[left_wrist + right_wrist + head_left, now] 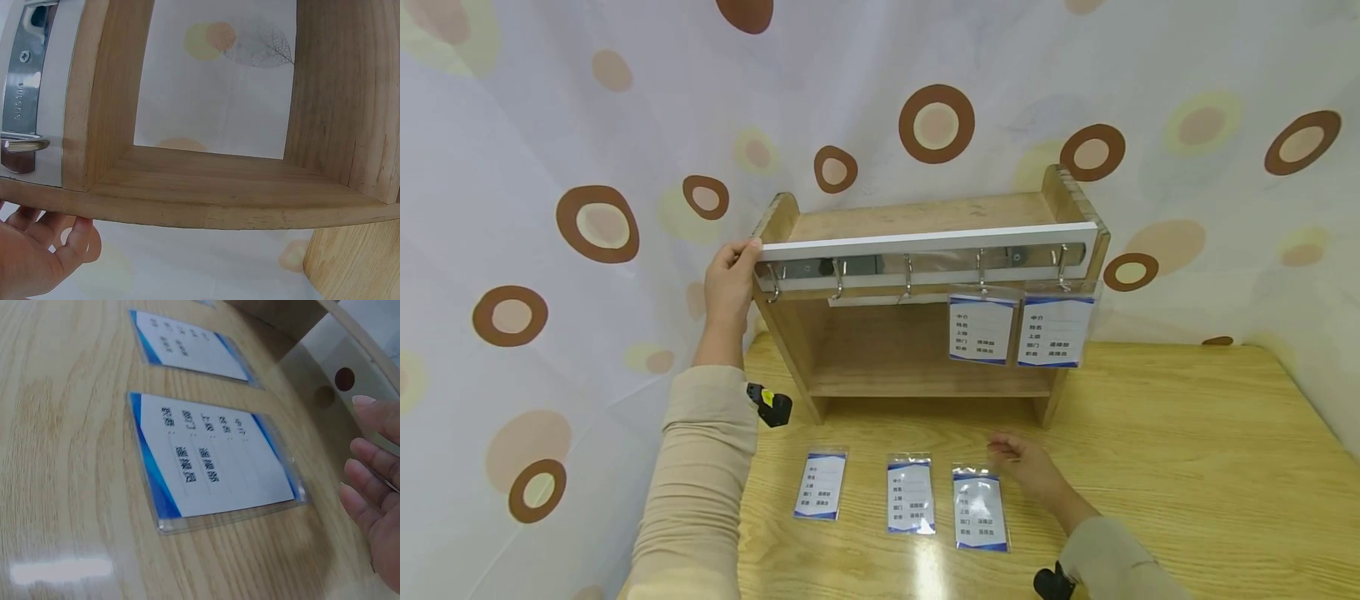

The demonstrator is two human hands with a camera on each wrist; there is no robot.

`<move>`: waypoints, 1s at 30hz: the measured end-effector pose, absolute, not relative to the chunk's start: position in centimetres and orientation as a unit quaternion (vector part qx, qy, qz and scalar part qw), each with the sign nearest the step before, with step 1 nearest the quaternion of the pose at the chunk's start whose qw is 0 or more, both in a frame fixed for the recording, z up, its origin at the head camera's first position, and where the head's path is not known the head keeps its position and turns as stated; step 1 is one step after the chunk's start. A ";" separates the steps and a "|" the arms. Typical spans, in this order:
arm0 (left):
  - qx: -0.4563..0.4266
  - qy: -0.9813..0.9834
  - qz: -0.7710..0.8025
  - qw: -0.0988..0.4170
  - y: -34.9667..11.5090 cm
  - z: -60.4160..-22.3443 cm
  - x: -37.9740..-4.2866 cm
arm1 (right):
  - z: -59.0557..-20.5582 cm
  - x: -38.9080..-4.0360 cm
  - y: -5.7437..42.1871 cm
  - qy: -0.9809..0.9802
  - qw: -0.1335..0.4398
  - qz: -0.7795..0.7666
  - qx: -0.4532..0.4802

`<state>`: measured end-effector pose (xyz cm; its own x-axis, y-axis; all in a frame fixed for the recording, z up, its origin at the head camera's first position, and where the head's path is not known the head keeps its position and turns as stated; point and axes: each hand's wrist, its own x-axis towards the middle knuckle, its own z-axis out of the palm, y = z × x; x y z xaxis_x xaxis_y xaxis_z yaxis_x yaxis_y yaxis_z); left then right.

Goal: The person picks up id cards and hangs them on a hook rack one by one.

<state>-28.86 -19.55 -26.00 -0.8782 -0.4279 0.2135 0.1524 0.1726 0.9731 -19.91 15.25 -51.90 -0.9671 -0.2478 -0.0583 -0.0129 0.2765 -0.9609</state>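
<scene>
A wooden shelf [925, 379] stands against the wall, with a white hook rail [872, 248] across its top front. My left hand [730, 279] holds the shelf's upper left corner at the rail's end; in the left wrist view its fingertips [78, 234] meet the outer side board. Two badge holders, one left [981, 329] and one right [1055, 331], hang from the two rightmost hooks. Three more lie on the table: left [820, 486], middle [911, 497] and right [980, 510]. My right hand [1026, 467], holding nothing, hovers beside the top of the right one, fingers loosely bent.
The wood-grain table [1187, 450] extends to the right of the shelf. Behind it hangs a patterned wall covering [865, 83]. Black wrist devices, one left [771, 407] and one right [1054, 582], sit by the sleeves. Three hooks at the left bear no badge.
</scene>
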 end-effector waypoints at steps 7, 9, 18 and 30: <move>0.086 -0.733 -0.635 0.226 -19.5 -26.0 -29.0 | -53.1 -20.0 15.3 0.808 0.122 -0.568 -0.092; 0.088 -0.736 -0.633 0.222 -19.5 -26.1 -29.0 | -53.4 -20.1 15.3 0.816 0.122 -0.557 -0.093; 0.096 -0.730 -0.642 0.213 -19.6 -26.0 -28.9 | -53.8 -20.1 15.4 0.850 0.103 -0.504 -0.118; 0.091 -0.724 -0.648 0.221 -19.7 -26.1 -29.1 | -55.7 -20.3 14.4 0.935 0.028 -0.332 -0.121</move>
<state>-29.05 -19.67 -26.05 -0.8860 -0.4178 0.2013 0.1539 0.1446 0.9774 -20.34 14.43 -55.67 -0.9691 -0.2452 0.0281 -0.2079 0.7496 -0.6284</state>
